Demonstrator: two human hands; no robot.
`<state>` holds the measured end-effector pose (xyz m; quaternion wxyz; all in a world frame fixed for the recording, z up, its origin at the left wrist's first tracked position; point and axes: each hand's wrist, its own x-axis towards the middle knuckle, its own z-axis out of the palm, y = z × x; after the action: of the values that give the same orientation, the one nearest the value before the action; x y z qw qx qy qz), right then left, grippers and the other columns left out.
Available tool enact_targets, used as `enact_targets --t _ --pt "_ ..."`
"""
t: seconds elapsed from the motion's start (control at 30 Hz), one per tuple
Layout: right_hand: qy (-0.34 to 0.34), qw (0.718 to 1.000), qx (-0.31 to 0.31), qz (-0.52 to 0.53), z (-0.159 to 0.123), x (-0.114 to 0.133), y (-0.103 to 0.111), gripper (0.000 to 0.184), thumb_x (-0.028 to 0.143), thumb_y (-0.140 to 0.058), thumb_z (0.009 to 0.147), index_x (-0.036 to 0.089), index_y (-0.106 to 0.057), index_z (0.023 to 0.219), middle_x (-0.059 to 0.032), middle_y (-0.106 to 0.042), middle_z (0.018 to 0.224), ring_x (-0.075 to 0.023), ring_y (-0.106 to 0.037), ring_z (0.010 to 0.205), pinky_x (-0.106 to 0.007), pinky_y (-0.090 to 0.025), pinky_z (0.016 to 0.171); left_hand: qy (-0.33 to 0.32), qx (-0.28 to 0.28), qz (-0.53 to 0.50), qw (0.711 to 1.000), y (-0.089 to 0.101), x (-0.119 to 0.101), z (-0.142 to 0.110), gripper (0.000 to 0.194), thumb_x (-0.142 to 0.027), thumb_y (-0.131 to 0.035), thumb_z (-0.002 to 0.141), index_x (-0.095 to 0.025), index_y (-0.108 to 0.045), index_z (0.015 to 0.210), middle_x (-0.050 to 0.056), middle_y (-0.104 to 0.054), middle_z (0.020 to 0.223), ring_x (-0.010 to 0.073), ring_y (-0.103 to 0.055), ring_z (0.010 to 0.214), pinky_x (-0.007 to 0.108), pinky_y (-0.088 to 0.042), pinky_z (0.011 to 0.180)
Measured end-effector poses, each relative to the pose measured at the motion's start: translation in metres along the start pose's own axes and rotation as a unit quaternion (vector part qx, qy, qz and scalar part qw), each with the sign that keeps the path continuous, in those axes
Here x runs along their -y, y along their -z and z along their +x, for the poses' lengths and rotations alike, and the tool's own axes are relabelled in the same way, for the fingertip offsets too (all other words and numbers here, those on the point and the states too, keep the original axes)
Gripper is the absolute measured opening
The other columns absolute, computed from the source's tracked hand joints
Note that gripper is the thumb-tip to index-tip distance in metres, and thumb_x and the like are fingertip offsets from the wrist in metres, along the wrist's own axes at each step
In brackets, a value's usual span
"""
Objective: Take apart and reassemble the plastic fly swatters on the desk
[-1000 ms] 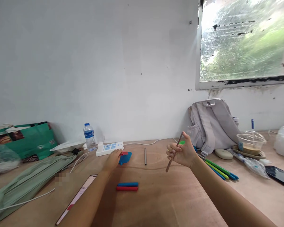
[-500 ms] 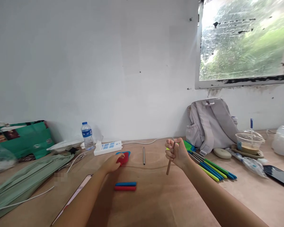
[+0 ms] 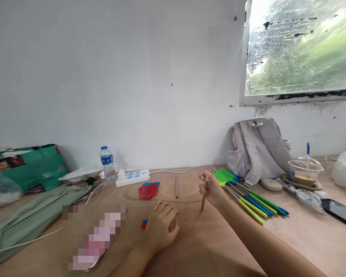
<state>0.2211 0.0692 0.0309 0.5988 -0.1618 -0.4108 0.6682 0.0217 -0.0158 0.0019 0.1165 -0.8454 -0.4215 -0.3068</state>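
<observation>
Well, the biggest thing is the table (image 3: 190,250), its far edge along the wall, with my grey backpack (image 3: 259,148) slumped near the right part of that edge and the green bag (image 3: 43,165) near the far left corner. Fanned out in front of the backpack are the fly swatters (image 3: 255,206), handles crossing and touching, so if my right forearm swung outward it could catch the grips and scatter the lot. The drink cup (image 3: 304,173) sits beyond them toward the right edge, and a knock there might spill it. By the far edge, left of the middle, the water bottle (image 3: 108,167) stands beside the power strip (image 3: 137,176); a tug on the cord could upset it. My left hand (image 3: 162,227) is curved low over the table, fingers bent; I can't tell whether it grips anything. My right hand (image 3: 212,190) is closed around a brown stick (image 3: 203,203), steeply upright right of the table's middle; whether its lower end touches the wood, I can't tell. A loose hold would let it skid or tip. Nearer the far edge, the red swatter head (image 3: 148,191) overlaps the blue one (image 3: 155,184), and a metal rod (image 3: 177,187) lies just right of them, round enough to roll if bumped. Smallest to view, the blue and red grip ends (image 3: 144,223) peek out beside my left fingers; pressing sideways could send them rolling.
</observation>
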Motion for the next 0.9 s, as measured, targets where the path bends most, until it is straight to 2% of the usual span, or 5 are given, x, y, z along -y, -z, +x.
enact_targets --t 0.13,0.37,0.63,0.7,0.9 --pt "0.01 1.0 0.007 0.0 0.001 -0.004 0.005 0.02 0.018 -0.044 0.056 0.022 -0.027 0.065 0.0124 -0.04 0.063 0.0003 -0.02 0.025 -0.017 -0.007 0.032 -0.004 -0.01 0.02 1.0 0.003 0.009 -0.008 0.016 -0.011 -0.045 0.066 -0.02 -0.056 0.075 0.002 -0.061 0.076 0.0201 -0.051 0.078 0.038 -0.036 0.078" --pt "0.038 0.999 0.025 0.008 -0.004 -0.003 0.009 0.021 0.02 -0.047 0.058 0.021 -0.027 0.064 0.0126 -0.04 0.062 0.0002 -0.022 0.026 -0.017 -0.009 0.032 0.085 0.012 0.036 0.996 0.009 0.033 -0.014 0.013 -0.014 -0.046 0.067 -0.019 -0.056 0.073 0.003 -0.061 0.08 0.021 -0.051 0.079 0.035 -0.037 0.073" --pt "0.053 0.997 0.057 -0.002 -0.005 -0.008 0.016 0.02 0.023 -0.05 0.064 0.02 -0.031 0.063 0.0108 -0.04 0.06 -0.0004 -0.025 0.028 -0.018 -0.013 0.033 0.149 0.056 0.016 0.987 0.015 0.042 -0.021 0.016 -0.015 -0.047 0.063 -0.021 -0.056 0.075 0.002 -0.06 0.087 0.0227 -0.052 0.086 0.035 -0.037 0.076" --pt "0.062 0.997 0.044 -0.016 -0.004 -0.015 0.02 0.022 0.029 -0.052 0.067 0.02 -0.033 0.063 0.0096 -0.042 0.059 -0.0012 -0.028 0.03 -0.018 -0.018 0.035 0.169 0.057 0.008 0.984 0.017 0.042 -0.02 0.017 -0.014 -0.046 0.062 -0.021 -0.056 0.074 0.002 -0.06 0.086 0.0225 -0.052 0.086 0.035 -0.038 0.077" --pt "0.085 0.988 -0.057 -0.112 -0.006 -0.045 0.031 0.033 0.048 -0.057 0.071 0.019 -0.042 0.062 0.005 -0.045 0.055 -0.0062 -0.037 0.041 -0.022 -0.027 0.042 0.224 0.075 -0.036 0.971 0.028 0.042 -0.013 0.021 -0.012 -0.043 0.06 -0.022 -0.056 0.074 0.001 -0.059 0.086 0.0201 -0.053 0.087 0.032 -0.04 0.078"
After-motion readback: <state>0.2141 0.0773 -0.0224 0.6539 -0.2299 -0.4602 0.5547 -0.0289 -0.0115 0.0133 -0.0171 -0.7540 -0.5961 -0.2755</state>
